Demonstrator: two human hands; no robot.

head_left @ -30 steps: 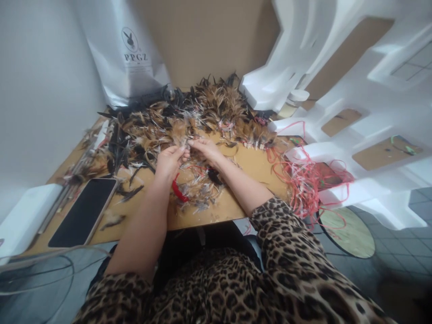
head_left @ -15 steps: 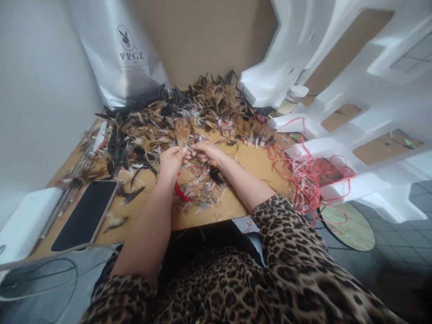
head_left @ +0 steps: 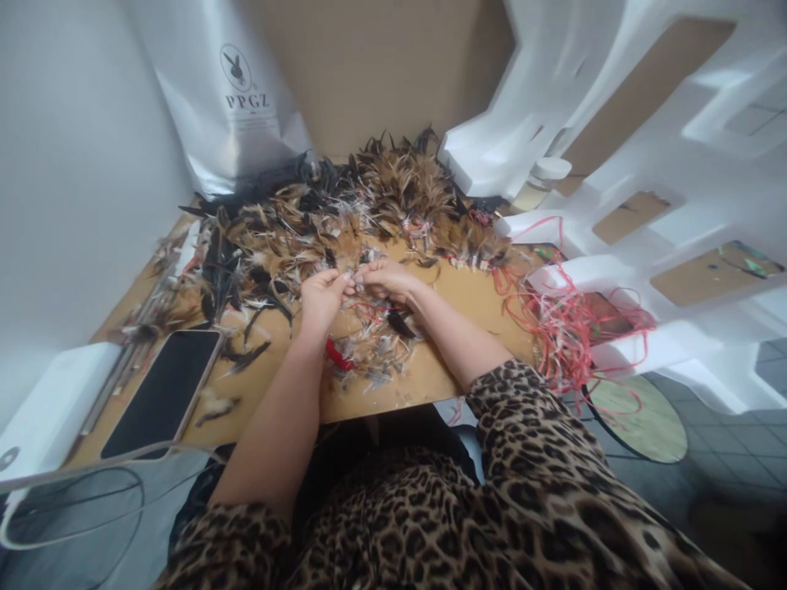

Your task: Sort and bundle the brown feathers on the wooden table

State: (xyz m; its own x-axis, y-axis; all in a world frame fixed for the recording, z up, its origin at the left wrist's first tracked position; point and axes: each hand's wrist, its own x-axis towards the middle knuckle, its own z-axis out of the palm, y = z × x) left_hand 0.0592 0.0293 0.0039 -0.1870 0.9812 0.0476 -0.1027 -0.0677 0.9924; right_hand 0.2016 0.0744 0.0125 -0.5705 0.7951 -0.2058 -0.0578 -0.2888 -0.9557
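My left hand (head_left: 323,301) is closed in a pinch over the middle of the table, at the base of a small bunch of brown feathers (head_left: 345,248) that fans out beyond the fingertips. Right beside it, my right hand (head_left: 388,279) pinches at the same spot, its fingertips meeting those of the left. Whatever fine piece lies between the right fingers is too small to make out. Below the hands are loose feather scraps (head_left: 384,356) and a red piece (head_left: 339,354). A large heap of brown and black feathers (head_left: 264,229) spreads just past the hands.
Tied feather bunches (head_left: 473,243) stand at the heap's right. Tangled pink-red string (head_left: 557,328) hangs over the right table edge by white foam (head_left: 633,356). A phone (head_left: 163,393) and a white box (head_left: 58,401) lie left. A lidded jar (head_left: 541,182) stands behind.
The whole view has shifted slightly, so things appear a little further right. Both hands stay pinched together at the feather bunch, with small finger movements.
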